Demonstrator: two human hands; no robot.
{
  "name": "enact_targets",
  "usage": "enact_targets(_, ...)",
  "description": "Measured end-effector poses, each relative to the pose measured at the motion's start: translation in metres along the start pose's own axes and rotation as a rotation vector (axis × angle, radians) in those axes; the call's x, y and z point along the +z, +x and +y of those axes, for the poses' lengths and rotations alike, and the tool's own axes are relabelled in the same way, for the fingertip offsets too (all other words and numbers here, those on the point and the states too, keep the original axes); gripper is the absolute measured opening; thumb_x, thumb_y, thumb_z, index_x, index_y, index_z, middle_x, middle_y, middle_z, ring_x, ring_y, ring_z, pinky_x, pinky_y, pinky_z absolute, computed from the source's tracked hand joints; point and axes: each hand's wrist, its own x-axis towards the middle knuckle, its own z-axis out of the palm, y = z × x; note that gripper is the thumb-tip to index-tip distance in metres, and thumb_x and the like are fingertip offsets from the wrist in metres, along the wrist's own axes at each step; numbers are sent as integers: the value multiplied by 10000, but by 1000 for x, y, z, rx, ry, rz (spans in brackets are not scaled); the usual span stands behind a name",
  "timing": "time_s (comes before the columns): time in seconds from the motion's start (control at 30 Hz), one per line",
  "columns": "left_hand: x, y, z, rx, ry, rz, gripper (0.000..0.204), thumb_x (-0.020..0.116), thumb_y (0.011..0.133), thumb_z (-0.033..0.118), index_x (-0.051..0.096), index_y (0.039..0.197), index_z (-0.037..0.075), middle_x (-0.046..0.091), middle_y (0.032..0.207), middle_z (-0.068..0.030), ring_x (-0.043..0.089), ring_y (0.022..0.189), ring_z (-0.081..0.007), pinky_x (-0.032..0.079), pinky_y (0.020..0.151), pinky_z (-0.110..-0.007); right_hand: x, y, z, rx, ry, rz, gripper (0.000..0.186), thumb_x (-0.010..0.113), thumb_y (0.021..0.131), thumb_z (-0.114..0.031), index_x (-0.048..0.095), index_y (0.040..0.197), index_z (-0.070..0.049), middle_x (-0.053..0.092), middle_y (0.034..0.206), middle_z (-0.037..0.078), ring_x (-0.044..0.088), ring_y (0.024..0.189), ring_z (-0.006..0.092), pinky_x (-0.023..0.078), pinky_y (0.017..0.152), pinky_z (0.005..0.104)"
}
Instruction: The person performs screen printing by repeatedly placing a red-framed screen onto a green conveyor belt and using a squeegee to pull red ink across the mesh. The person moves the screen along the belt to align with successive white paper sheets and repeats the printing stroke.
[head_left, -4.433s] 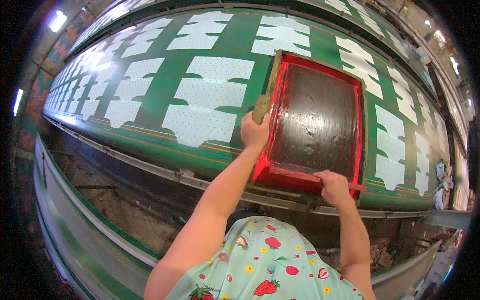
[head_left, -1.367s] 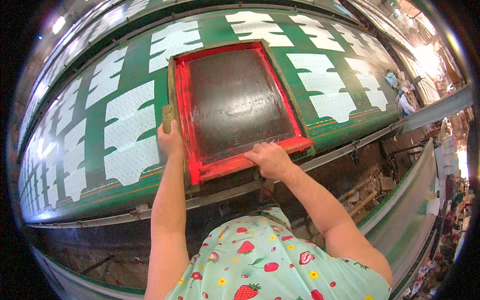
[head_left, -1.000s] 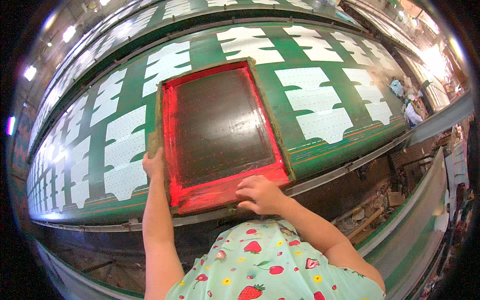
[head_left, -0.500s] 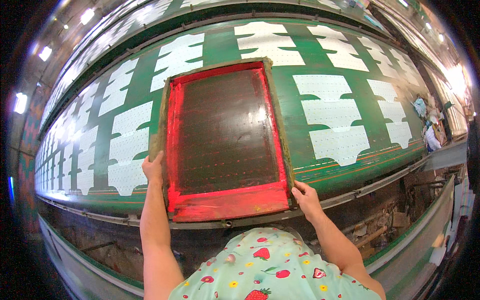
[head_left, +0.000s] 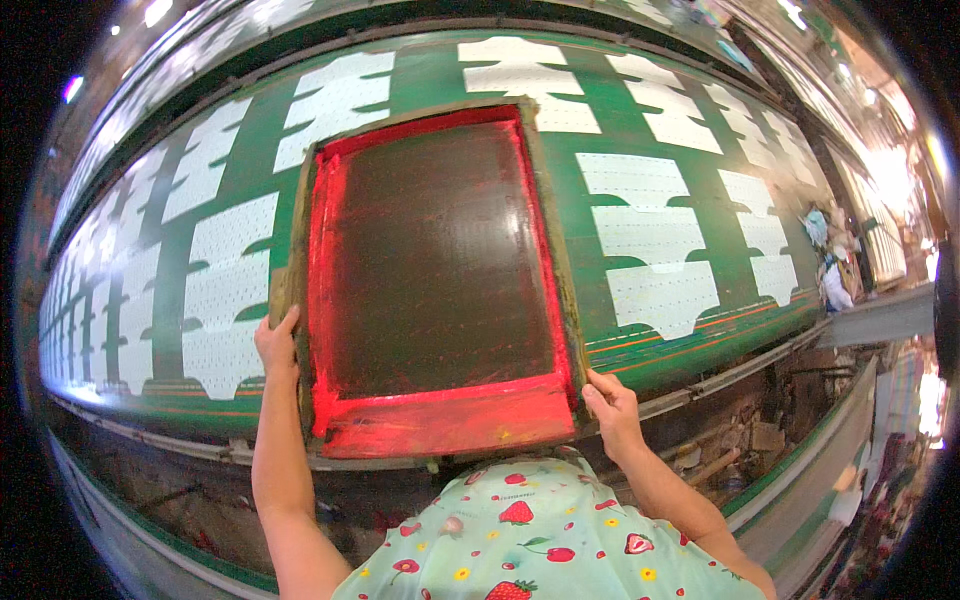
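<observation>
A large screen-printing frame (head_left: 435,270) with dark mesh and red-stained borders is in front of me, over the green table (head_left: 630,358). My left hand (head_left: 278,342) grips its left edge, thumb up along the wood. At the lower right corner my right hand (head_left: 611,408) pinches the opposite edge. White cut fabric pieces lie flat in rows on the table; one group (head_left: 655,245) is to the right of the frame, another (head_left: 228,295) to its left. What lies beneath the frame is hidden.
A metal rail (head_left: 690,395) runs along the table's near edge. Rags and bags (head_left: 832,260) are heaped at the table's right end. Beyond the far edge is another long table with pale pieces. Debris (head_left: 735,445) lies below the near edge on the right.
The frame appears slightly larger and further left, nearer to me, with both hands still on its edges. My view has shifted too, so the table pieces appear further left.
</observation>
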Motion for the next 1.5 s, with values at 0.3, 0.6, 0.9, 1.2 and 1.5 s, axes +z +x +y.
enact_targets(0.3, 42, -21, 32, -17, -192, -54, 336, 858, 960, 79, 743, 1256, -31, 793, 1171, -118, 763, 974, -240, 611, 886, -388, -48, 15, -15, -249, -135, 85, 505, 814, 1010, -210, 707, 1378, 119, 702, 1104, 164, 674, 1067, 262, 522, 994, 364)
enact_targets(0.6, 215, -135, 67, 135, -181, -29, 322, 876, 954, 77, 751, 1230, -32, 796, 1107, -92, 749, 938, -209, 603, 859, -375, -207, 102, 40, -172, -157, 234, 495, 813, 1003, -232, 728, 1398, 53, 751, 1307, 223, 717, 1221, 327, 542, 1082, 410)
enact_targets(0.9, 375, -255, 49, 144, -144, 3, 293, 883, 948, 78, 772, 1199, -25, 801, 1101, -71, 723, 908, -177, 578, 845, -349, -383, 150, 76, -1, -41, 275, 495, 804, 1008, -201, 716, 1409, 76, 751, 1345, 199, 724, 1220, 284, 541, 1086, 390)
enact_targets(1.2, 438, -300, 44, 131, -155, -6, 263, 901, 945, 98, 768, 1153, 5, 764, 1033, -25, 669, 887, -142, 547, 828, -334, -460, 166, 98, 22, -48, 303, 425, 771, 1030, -129, 724, 1397, 82, 754, 1318, 150, 716, 1149, 227, 547, 1036, 356)
enact_targets(1.5, 447, -301, 34, 157, -29, 0, 340, 903, 952, 170, 775, 1206, -17, 809, 1101, -84, 724, 945, -175, 572, 875, -351, -471, 153, 61, -180, -469, 242, 456, 804, 983, -150, 733, 1390, 43, 729, 1353, 197, 705, 1219, 313, 543, 1066, 435)
